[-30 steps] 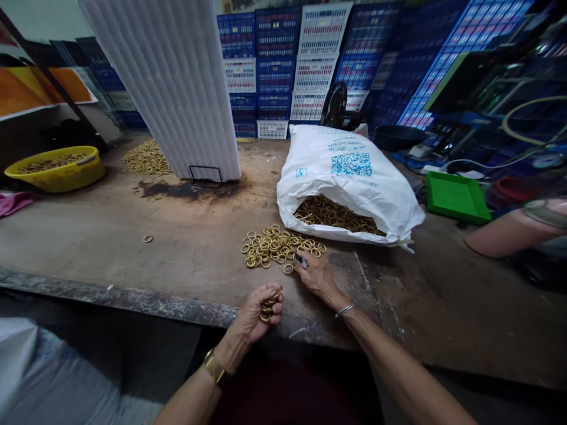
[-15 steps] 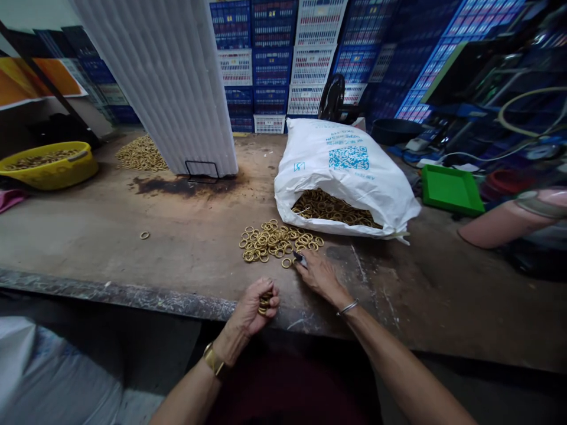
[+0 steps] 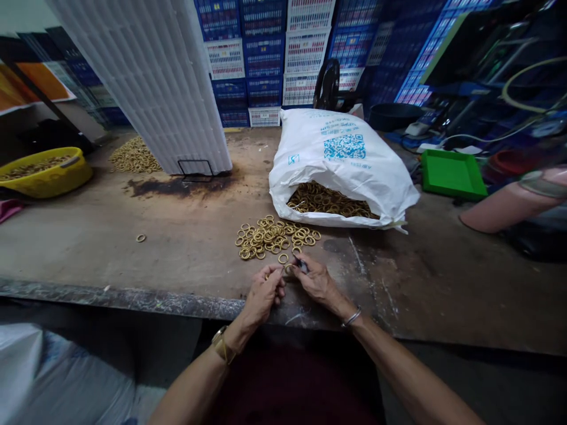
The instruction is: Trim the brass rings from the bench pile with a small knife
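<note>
My left hand [image 3: 266,289] is closed around several brass-coloured rings, mostly hidden by the fingers. In my right hand [image 3: 318,282] is a small tool with a dark pointed tip [image 3: 302,264]; its exact kind is unclear. One ring [image 3: 289,268] sits between the fingertips of both hands, and I cannot tell which hand grips it. Just beyond my hands lies a loose pile of rings [image 3: 261,237] on the worn table [image 3: 186,248]. Behind that pile, a white sack [image 3: 305,133] lies on its side, its mouth facing me, with many more rings [image 3: 328,199] inside.
A single ring [image 3: 140,238] lies to the left. Farther back are a yellow tub [image 3: 48,180] of rings, a ring heap [image 3: 133,156] and a tall white corrugated panel [image 3: 150,88]. On the right stand a green tray [image 3: 452,174] and a pink cylinder [image 3: 500,203]. Stacked crates [image 3: 266,59] line the back.
My left hand has risen toward my right hand and turned, so its rings are now mostly covered. A ring now shows between the fingertips. The view has shifted slightly.
</note>
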Motion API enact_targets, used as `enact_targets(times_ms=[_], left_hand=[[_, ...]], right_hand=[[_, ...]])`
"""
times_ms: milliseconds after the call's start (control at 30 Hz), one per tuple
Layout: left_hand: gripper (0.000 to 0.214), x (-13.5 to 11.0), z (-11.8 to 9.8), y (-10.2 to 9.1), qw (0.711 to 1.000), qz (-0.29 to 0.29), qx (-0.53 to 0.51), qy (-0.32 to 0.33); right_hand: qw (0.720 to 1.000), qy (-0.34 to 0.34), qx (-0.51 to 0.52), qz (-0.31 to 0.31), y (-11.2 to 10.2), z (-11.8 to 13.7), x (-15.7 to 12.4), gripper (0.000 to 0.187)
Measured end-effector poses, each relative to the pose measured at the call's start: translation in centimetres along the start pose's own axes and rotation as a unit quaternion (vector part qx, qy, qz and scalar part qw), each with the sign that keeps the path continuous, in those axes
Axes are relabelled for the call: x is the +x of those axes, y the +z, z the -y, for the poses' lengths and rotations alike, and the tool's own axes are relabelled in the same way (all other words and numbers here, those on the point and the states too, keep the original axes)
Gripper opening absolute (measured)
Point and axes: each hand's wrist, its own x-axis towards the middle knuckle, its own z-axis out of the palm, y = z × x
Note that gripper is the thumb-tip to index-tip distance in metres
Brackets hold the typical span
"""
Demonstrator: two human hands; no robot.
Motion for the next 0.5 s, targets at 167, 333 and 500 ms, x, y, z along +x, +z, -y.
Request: enact_targets(times_ms=[167, 333, 500], left_hand=[[0.035, 0.3, 0.4, 0.0, 1.0, 0.012, -0.015, -0.007], [0.024, -0.2, 0.2, 0.1, 0.989, -0.026, 0.113, 0.088], [0.017, -0.5, 0.0, 0.2, 0.967, -0.026, 0.184, 0.177]], right_hand=[[0.996, 0.02, 0.084, 0.01, 0.5, 1.7, -0.4, 0.014], [0.989, 0.073, 0.124, 0.015, 0.4, 1.9, -0.3, 0.019], [0.979, 0.121, 0.162, 0.041, 0.4, 1.8, -0.3, 0.02]])
